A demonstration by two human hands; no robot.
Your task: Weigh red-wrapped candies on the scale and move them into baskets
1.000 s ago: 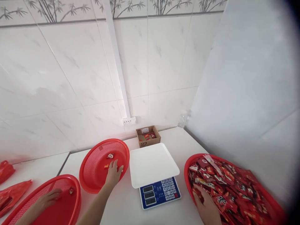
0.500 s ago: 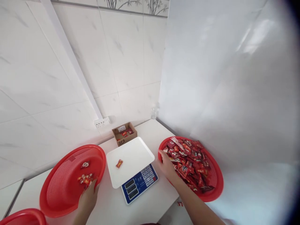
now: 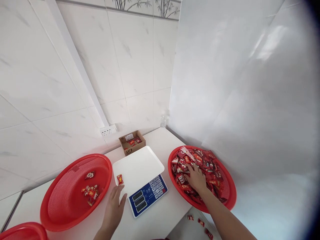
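My left hand (image 3: 114,206) is at the near left edge of the white scale tray (image 3: 140,163), fingers apart, its fingertips just below a small red candy packet (image 3: 120,179). The scale's blue keypad and display panel (image 3: 147,196) shows in front of the tray. On the right, my right hand (image 3: 196,178) lies on the heap of red packets (image 3: 210,166) in the right red basket (image 3: 231,200), fingers spread. The left red basket (image 3: 62,186) holds several packets (image 3: 91,191).
Behind the scale, a cardboard box (image 3: 132,141) holds red packets. A clear bottle (image 3: 163,120) stands in the corner. Another red basket (image 3: 25,230) shows at the lower left. Several packets (image 3: 201,222) lie below the table's edge.
My left hand has left the left basket for the scale tray. My right hand has moved from the right basket's rim onto its packets. The packet on the tray has shifted left and nearer.
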